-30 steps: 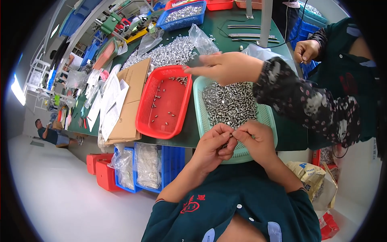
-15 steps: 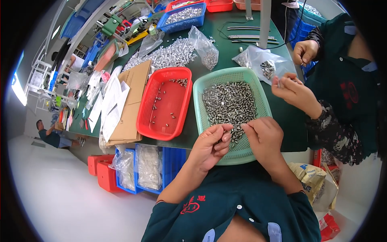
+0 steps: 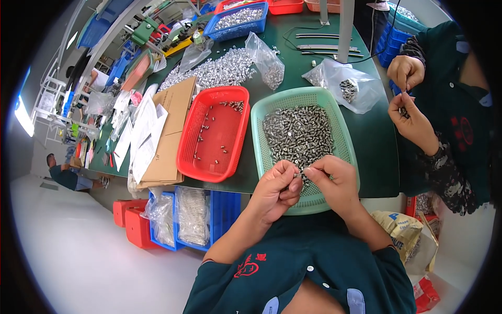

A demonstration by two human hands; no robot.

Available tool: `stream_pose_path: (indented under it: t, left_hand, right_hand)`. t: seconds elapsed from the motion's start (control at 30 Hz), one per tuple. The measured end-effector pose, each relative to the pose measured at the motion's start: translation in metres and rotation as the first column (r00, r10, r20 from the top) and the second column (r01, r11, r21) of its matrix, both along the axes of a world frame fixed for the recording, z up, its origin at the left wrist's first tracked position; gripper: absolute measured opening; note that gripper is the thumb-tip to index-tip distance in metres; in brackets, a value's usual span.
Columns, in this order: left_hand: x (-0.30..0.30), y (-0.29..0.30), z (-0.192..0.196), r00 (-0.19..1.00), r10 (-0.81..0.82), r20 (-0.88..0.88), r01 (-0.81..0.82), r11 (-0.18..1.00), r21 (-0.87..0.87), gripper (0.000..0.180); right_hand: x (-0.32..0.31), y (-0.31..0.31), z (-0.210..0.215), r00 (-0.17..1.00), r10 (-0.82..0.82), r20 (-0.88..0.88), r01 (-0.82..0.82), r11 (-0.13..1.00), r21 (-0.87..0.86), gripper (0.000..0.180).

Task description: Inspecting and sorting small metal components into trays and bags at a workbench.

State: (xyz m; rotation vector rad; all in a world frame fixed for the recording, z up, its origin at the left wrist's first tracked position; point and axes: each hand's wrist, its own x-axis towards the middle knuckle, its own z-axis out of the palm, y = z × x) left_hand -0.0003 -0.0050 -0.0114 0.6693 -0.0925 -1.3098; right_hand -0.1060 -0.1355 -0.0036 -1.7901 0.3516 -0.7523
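My left hand and my right hand meet fingertip to fingertip over the near end of a green basket. Between them they pinch one small metal part. A heap of small silvery metal parts fills the basket. Left of it stands a red basket with a few scattered parts inside.
A co-worker at the right holds small parts in both hands. A clear bag with parts lies beyond the green basket. Cardboard and papers lie left of the red basket. More loose parts and a blue bin sit farther back.
The co-worker's arm, which reached across over the green basket, has drawn back to the right. My two hands opened slightly, then closed together again on a small part.
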Motion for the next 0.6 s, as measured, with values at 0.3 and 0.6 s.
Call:
stream_pose_path:
  t: [0.3, 0.6]
  left_hand:
    - [0.0, -0.005, 0.007, 0.965, -0.02, 0.261, -0.011, 0.993, 0.117, 0.016]
    - [0.006, -0.005, 0.017, 0.99, -0.029, 0.136, 0.001, 0.98, 0.198, 0.023]
  right_hand:
    - [0.001, 0.004, -0.008, 0.998, 0.066, -0.015, -0.065, 0.995, 0.079, 0.013]
    - [-0.002, -0.013, -0.008, 0.997, -0.045, -0.061, 0.06, 0.957, 0.283, 0.017]
